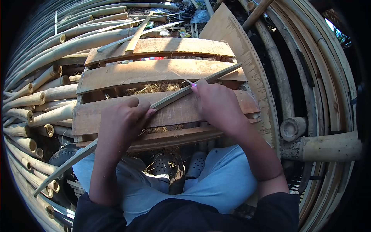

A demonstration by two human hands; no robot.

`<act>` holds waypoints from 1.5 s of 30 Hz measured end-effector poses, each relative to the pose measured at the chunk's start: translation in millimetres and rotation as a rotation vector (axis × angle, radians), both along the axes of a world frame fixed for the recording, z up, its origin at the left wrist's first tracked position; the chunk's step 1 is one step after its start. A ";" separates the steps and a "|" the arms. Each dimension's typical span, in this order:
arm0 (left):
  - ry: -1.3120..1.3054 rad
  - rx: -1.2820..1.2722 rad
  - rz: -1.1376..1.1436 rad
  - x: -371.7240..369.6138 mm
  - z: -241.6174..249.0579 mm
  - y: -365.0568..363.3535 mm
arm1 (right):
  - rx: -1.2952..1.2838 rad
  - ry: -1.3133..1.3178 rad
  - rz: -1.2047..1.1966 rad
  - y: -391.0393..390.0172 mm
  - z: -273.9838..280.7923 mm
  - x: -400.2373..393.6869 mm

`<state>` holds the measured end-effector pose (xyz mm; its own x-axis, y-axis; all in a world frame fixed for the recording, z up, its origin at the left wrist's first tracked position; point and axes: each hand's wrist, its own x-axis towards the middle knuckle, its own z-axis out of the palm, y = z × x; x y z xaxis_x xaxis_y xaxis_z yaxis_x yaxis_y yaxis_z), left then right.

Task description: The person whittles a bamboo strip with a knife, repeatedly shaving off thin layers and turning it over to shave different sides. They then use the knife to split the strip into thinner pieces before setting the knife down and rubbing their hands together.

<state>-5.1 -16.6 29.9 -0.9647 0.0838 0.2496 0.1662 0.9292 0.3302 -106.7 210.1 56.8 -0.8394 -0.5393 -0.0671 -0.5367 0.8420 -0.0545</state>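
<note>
The step in hand looks like working a long bamboo strip along its length, with both hands steadying it on a slatted wooden crate that serves as the counter. The left hand lies clenched over the strip near its middle, fingers curled down on it and pressing it to a near slat. The right hand grasps the strip further along, to the right, with a fingertip pushed up against its edge; whether it also holds a blade I cannot tell. The strip runs slantwise from the near left, past the left knee, up across the crate to the far right, where its end reaches over a further slat. It is thin, flat, narrow and pale, with a darker edge, and looks springy, so the next move calls for firm downward pressure from the left hand and an even slide along the edge by the right. Dry shavings show through the gaps between slats. Stacked bamboo poles lie to the left, bent canes to the right.
</note>
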 end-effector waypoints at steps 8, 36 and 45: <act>-0.034 0.071 0.005 -5.4 -1.5 -0.6 | -0.087 -0.092 -0.017 -12.0 -7.9 10.2; -0.038 0.102 0.035 -1.4 -1.6 3.8 | 0.028 0.007 -0.224 36.3 -1.6 -51.2; -0.024 0.109 0.026 -3.5 -2.0 2.4 | -0.190 -0.181 -0.042 29.8 2.2 -28.2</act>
